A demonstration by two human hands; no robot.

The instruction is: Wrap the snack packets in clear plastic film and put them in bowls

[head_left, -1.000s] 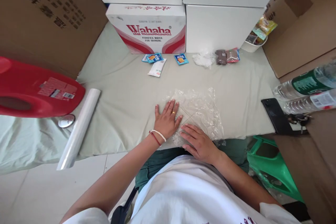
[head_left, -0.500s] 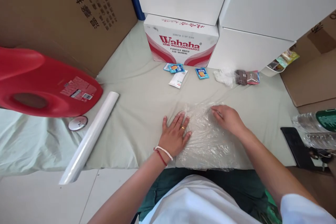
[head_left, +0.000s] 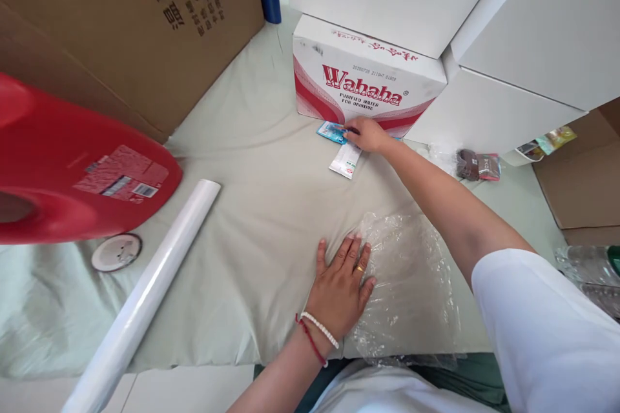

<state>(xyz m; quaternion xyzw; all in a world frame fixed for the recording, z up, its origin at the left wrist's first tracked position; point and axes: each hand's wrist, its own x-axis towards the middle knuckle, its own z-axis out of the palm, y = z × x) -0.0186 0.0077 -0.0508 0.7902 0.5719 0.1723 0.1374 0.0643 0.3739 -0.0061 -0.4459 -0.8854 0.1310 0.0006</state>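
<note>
My left hand (head_left: 339, 284) lies flat with fingers spread, pressing the cloth and the left edge of a crinkled sheet of clear plastic film (head_left: 411, 290). Farther back, my right hand (head_left: 365, 134) is closed, its fingertips pinching the corner of a small blue packet (head_left: 332, 131). A white packet (head_left: 345, 161) lies just below those fingers, its upper end partly under them. Another blue packet (head_left: 398, 139) is almost wholly hidden behind my right wrist.
Behind the packets stands a Wahaha water carton (head_left: 363, 90) beside white cabinets (head_left: 504, 103). At left are a white roll (head_left: 145, 290), a red jug (head_left: 97, 168), a round badge (head_left: 117, 252) and a large cardboard box (head_left: 121, 32). Brown snack packets (head_left: 477, 166) lie at right.
My right hand has left the plastic film and reached forward to the blue packets. My left hand remains flat on the film's edge. The view has shifted.
</note>
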